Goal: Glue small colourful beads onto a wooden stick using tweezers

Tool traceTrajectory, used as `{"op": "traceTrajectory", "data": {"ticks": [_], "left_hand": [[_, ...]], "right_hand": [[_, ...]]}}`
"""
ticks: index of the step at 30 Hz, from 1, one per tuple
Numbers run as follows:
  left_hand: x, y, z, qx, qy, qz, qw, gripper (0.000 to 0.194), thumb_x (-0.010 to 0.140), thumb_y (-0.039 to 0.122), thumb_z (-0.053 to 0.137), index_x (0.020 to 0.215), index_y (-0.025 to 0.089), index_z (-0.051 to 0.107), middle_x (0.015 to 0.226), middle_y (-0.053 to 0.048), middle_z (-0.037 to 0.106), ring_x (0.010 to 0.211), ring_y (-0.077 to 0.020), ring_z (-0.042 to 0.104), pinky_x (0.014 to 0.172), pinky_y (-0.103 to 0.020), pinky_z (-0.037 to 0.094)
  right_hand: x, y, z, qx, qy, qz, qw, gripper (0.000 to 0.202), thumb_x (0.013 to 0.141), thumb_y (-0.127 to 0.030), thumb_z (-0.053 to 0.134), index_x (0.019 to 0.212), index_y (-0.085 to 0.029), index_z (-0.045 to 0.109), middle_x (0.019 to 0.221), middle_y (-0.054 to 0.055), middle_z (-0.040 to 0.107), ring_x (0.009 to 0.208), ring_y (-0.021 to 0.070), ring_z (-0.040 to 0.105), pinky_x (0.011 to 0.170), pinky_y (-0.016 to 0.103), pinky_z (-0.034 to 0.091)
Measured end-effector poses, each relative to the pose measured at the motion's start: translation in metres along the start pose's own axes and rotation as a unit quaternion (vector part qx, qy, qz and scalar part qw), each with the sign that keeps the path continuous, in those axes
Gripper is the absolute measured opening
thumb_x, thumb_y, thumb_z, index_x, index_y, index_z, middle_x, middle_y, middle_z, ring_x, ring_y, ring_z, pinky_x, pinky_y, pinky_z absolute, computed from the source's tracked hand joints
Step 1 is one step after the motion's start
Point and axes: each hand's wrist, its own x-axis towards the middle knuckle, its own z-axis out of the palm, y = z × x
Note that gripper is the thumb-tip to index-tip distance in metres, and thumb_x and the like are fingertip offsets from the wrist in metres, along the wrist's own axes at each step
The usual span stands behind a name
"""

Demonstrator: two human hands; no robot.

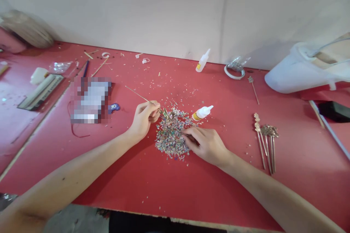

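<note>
My left hand [144, 118] is closed on a thin metal hairpin [138, 94], whose bare end points up and left. The pin's gold ornament [170, 115] lies over the top of a heap of small multicoloured rhinestones [171, 138]. At the right side of the heap is my right hand [206, 143], its thumb and fingers pinched together over the stones. A thin dark tool seems to show between these fingers, too small to make out. A glue bottle [201, 113] with a yellow label lies tilted just above my right hand.
Finished-looking metal hairpins [269, 142] lie at right, one more [254, 89] farther back. Behind stand a second glue bottle [202, 61], a tape roll [234, 72] and a white bucket [292, 67]. At left are a blurred-out flat object [91, 100] and a blue trinket [114, 107].
</note>
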Motion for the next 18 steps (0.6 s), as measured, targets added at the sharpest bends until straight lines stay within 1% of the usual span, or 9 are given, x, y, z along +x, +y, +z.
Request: {"op": "traceTrajectory", "data": {"ticks": [4,6,9,12,18], "left_hand": [[-0.0003,0.0000,-0.0009,0.010,-0.001,-0.001,1.000,0.040,0.081,0.023,0.058,0.050,0.016,0.034,0.051,0.007,0.022,0.041,-0.0034,0.019,0.046,-0.026,0.011],[-0.0004,-0.0002,-0.0013,0.016,-0.007,0.000,1.000,0.039,0.082,0.023,0.057,0.051,0.017,0.034,0.051,0.007,0.022,0.041,-0.0038,0.019,0.046,-0.027,0.011],[-0.0004,-0.0005,-0.0015,0.027,-0.014,0.000,1.000,0.039,0.082,0.025,0.057,0.051,0.017,0.034,0.049,0.007,0.023,0.042,-0.0046,0.018,0.046,-0.027,0.011],[-0.0006,-0.0005,-0.0014,0.039,-0.014,-0.001,0.999,0.039,0.082,0.026,0.056,0.052,0.018,0.034,0.048,0.006,0.024,0.042,-0.0055,0.018,0.047,-0.028,0.011],[-0.0012,-0.0017,-0.0022,0.048,-0.025,0.007,0.998,0.039,0.083,0.028,0.056,0.053,0.018,0.034,0.049,0.006,0.023,0.043,-0.0063,0.017,0.047,-0.028,0.011]], "right_hand": [[-0.0001,-0.0004,-0.0008,0.021,0.032,0.085,0.996,0.013,0.094,-0.025,0.051,0.092,-0.019,0.063,0.069,0.001,0.070,0.053,0.0098,0.061,0.052,0.022,0.043],[0.0001,-0.0008,-0.0010,0.027,0.036,0.103,0.994,0.013,0.093,-0.026,0.052,0.090,-0.019,0.063,0.064,0.000,0.067,0.051,0.0097,0.060,0.051,0.021,0.043],[-0.0005,-0.0009,-0.0010,0.032,0.024,0.088,0.995,0.012,0.091,-0.024,0.052,0.087,-0.019,0.062,0.058,-0.002,0.062,0.047,0.0088,0.055,0.048,0.021,0.041],[-0.0016,0.0002,-0.0013,0.027,0.024,0.074,0.997,0.012,0.090,-0.024,0.052,0.082,-0.020,0.060,0.055,-0.003,0.059,0.045,0.0083,0.052,0.047,0.020,0.039],[-0.0028,0.0028,-0.0021,0.002,0.016,0.065,0.998,0.012,0.089,-0.024,0.052,0.080,-0.020,0.059,0.054,-0.004,0.058,0.044,0.0078,0.051,0.047,0.020,0.038]]}}
